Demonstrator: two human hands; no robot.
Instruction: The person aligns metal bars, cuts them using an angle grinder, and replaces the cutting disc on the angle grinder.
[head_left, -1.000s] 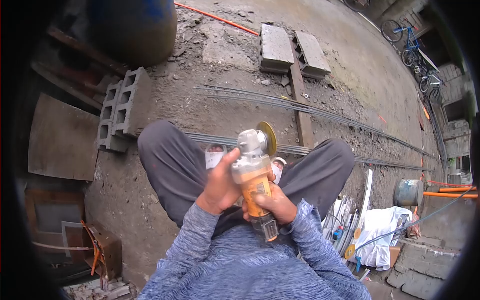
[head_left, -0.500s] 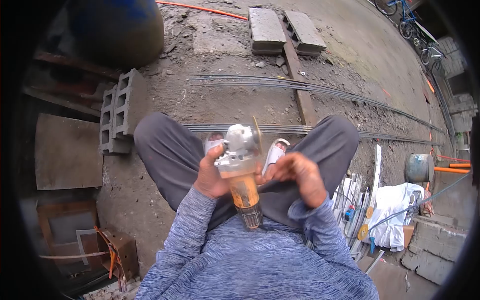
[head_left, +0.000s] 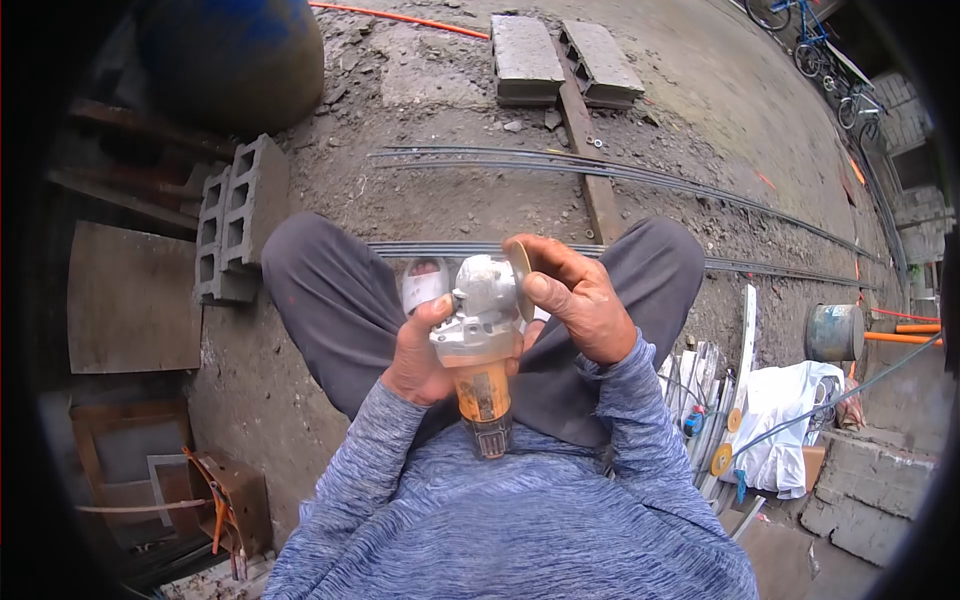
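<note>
An angle grinder [head_left: 484, 385] with an orange body and silver head stands nearly upright in front of my chest, head pointing away from me. My left hand [head_left: 418, 355] is wrapped round it just below the head, the thumb on the near side. A thin tan cutting disc [head_left: 522, 280] is mounted at the right side of the head, seen almost edge-on. My right hand [head_left: 590, 308] grips this disc, thumb and fingers at its rim. Part of the disc is hidden behind those fingers.
Long thin steel bars [head_left: 640, 170] lie across the dirt ahead, over a flat metal beam [head_left: 600, 205]. Concrete blocks [head_left: 527, 62] sit at the far end, with more blocks [head_left: 240, 215] at left. Metal strips [head_left: 690, 390] and a white bag [head_left: 780, 425] lie at right.
My right hand has moved up from beside the grinder's body and closed on the disc. My left hand keeps its hold on the grinder.
</note>
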